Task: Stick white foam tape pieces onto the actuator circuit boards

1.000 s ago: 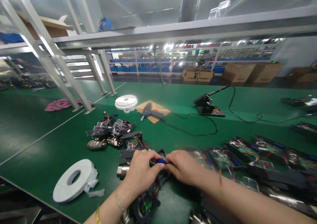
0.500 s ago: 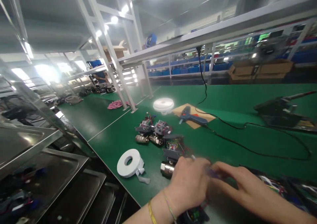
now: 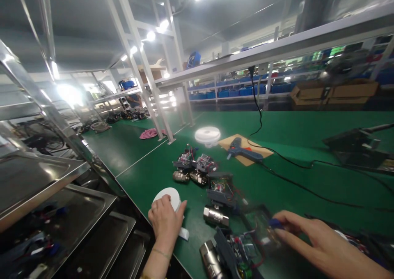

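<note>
My left hand (image 3: 166, 219) lies over a roll of white tape (image 3: 172, 195), its fingers curled onto the top and its thumb along the right side. A loose tape end (image 3: 184, 233) sticks out below the roll. Between the thumb and fingertips of my right hand (image 3: 303, 234) is a small blue part (image 3: 275, 223), above the wired electronics of the nearest valve assembly. That assembly has a metal ball valve body (image 3: 211, 259) and a dark bracket (image 3: 227, 252). Just behind it stands another valve assembly (image 3: 221, 194). Some wiring near my right hand is blurred.
Two more valve assemblies (image 3: 182, 166) stand farther back. A glue gun (image 3: 243, 151) rests on brown cardboard (image 3: 267, 152), its black cable (image 3: 295, 181) running right. White discs (image 3: 207, 135) and a pink cloth (image 3: 149, 133) lie beyond. Metal trays (image 3: 92, 197) stand at left.
My left hand has moved left from the valve assemblies onto the tape roll. The nearest assembly now shows more fully. My right hand stays at the right, pinching the blue part.
</note>
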Demonstrator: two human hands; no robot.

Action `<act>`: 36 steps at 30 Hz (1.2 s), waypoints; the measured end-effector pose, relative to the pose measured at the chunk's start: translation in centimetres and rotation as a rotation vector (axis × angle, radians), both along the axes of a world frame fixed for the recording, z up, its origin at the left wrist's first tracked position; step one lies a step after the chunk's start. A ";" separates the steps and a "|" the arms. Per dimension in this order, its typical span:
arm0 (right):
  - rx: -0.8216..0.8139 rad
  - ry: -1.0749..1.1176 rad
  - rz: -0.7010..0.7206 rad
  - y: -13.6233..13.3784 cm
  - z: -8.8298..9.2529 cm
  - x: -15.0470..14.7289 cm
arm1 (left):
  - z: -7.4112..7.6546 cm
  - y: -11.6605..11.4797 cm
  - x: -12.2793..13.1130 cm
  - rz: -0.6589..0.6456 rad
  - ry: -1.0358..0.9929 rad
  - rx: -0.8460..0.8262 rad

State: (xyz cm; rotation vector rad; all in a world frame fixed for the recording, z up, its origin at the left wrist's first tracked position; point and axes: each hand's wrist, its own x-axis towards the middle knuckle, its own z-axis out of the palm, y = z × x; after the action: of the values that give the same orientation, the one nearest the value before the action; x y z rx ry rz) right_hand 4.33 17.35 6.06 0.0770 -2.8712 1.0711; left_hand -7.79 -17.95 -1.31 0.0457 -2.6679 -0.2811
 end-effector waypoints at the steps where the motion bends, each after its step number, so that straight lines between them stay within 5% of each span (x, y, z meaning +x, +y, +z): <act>1: 0.001 -0.062 0.026 0.0 0.1 0.1 | -0.5 -0.2 -0.1 -0.034 0.005 -0.001; 16: -0.013 -0.267 0.054 0.4 1.1 1.1 | -3.8 -4.1 -1.4 -0.404 0.201 -0.026; 20: -0.043 -0.245 0.059 0.2 1.2 1.0 | -2.9 -4.4 -1.5 -0.465 0.274 -0.047; 23: -0.073 -0.205 0.050 0.3 0.9 0.9 | -0.3 -3.7 -1.0 -0.511 0.327 -0.044; 26: -0.077 -0.151 0.009 0.2 0.5 0.9 | 3.9 -0.4 0.5 -0.582 0.362 0.002; 30: -0.151 -0.105 -0.044 0.0 0.2 0.9 | 8.6 7.9 3.2 -0.819 0.353 0.099; 33: -0.167 -0.089 -0.084 -0.2 0.1 1.0 | 9.4 13.6 4.6 -0.996 0.236 0.147; 36: -0.145 -0.089 -0.127 -0.4 0.3 1.4 | 8.2 16.6 4.7 -1.050 0.085 0.148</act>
State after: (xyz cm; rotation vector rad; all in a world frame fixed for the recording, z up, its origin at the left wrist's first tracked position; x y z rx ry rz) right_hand 5.69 16.94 6.39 -0.1630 -2.8186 1.2825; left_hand -3.05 -1.34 6.85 -1.2941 -2.3321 -0.7637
